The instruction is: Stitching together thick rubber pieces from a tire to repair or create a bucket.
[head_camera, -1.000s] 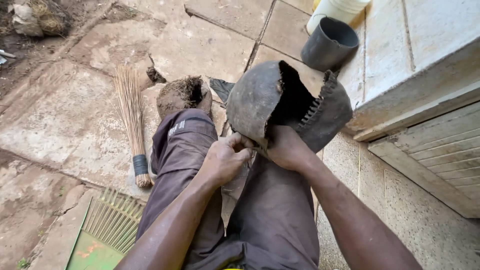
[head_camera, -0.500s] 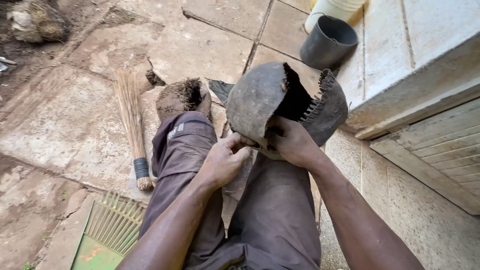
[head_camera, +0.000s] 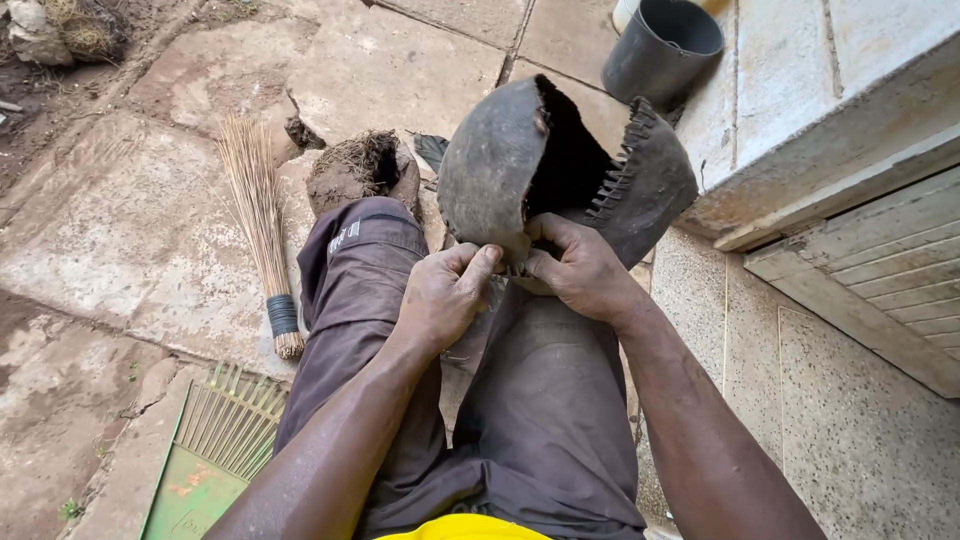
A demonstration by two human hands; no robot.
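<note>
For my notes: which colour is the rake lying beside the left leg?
Green, with some orange marks; the rake shows in the head view.

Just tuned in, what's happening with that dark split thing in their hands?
A seated person holds a dark, worn, split-open leather ball above their knees. The left hand and right hand both pinch its lower edge near the laced seam. A straw hand broom and green rake lie on the stone paving.

Left hand [head_camera: 445, 300]: shifted from the lower seam toward the cut edge, fingertips now pinching beside the right hand [head_camera: 575, 270] | Split dark ball casing [head_camera: 560, 165]: tilted more upright, opening turned further toward the camera | Right hand: thumb moved up onto the casing's rim
</note>
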